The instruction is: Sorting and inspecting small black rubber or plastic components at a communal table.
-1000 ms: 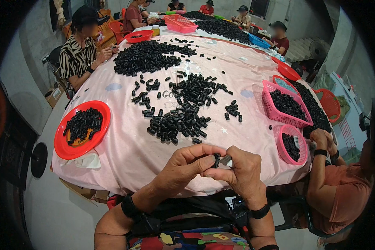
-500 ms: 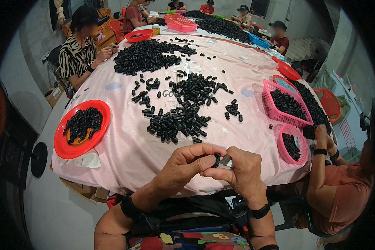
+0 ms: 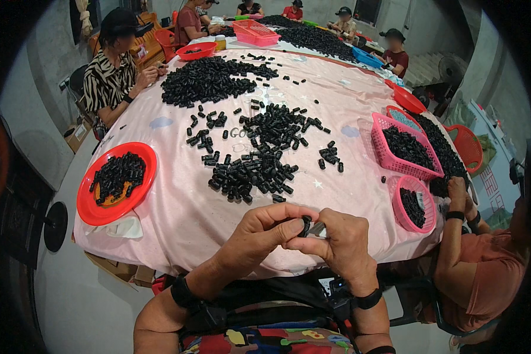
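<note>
In front of me, both hands meet above the near edge of the table. My left hand [image 3: 264,231] pinches a small black ribbed cylindrical part [image 3: 304,226] between thumb and forefinger. Closed round a flat silver-grey blade-like tool [image 3: 318,229] is my right hand [image 3: 346,241]; the tool's end reaches the black part, and its handle is hidden in my fingers. Just beyond my hands lies a loose pile of similar black parts [image 3: 251,174], joined to another heap [image 3: 274,127] farther out.
A red basin [image 3: 84,197] with black parts stands at left. Pink baskets [image 3: 385,154] hold more at right, beside a co-worker's arms [image 3: 452,236]. Another person in a striped shirt [image 3: 100,79] sits at left. A pink cloth [image 3: 177,171] covers the table.
My hands stay almost in place. The black part and the tool's end have turned slightly against each other; the right hand has shifted very little.
</note>
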Demonstrator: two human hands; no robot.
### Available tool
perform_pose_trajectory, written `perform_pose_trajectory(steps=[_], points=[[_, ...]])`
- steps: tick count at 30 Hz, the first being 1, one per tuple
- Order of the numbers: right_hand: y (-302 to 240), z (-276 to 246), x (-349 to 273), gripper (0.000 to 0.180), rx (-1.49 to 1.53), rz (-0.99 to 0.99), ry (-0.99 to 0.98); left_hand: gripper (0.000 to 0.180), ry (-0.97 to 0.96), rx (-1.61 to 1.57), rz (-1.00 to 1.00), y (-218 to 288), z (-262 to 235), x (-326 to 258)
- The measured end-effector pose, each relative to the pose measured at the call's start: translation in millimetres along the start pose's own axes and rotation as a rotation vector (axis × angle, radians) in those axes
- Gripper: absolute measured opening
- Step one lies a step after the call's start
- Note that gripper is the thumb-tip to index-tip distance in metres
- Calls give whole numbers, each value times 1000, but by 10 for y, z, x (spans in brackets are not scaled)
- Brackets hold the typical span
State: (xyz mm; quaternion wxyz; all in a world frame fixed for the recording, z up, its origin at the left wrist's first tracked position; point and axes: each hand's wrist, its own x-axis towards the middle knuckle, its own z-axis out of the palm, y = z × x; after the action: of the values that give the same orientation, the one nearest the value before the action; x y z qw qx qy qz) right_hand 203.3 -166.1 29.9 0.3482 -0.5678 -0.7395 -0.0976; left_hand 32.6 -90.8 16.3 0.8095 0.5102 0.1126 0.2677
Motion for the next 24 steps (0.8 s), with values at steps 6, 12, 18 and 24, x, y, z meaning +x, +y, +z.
perform_pose_trajectory(steps=[6, 12, 18, 24], points=[[-119, -129, 17, 37, 313, 91, 93, 30, -31, -129, -11, -26, -57, 10], [-127, -77, 24, 25, 482, 162, 44, 31, -26, -180, -39, -35, -39, 6], [-72, 7, -4, 20, 767, 353, 108, 31, -29, -196, -65, -47, -37, 19], [-122, 25, 35, 11, 672, 398, 87, 25, 42, -225, -74, -61, -6, 25]])
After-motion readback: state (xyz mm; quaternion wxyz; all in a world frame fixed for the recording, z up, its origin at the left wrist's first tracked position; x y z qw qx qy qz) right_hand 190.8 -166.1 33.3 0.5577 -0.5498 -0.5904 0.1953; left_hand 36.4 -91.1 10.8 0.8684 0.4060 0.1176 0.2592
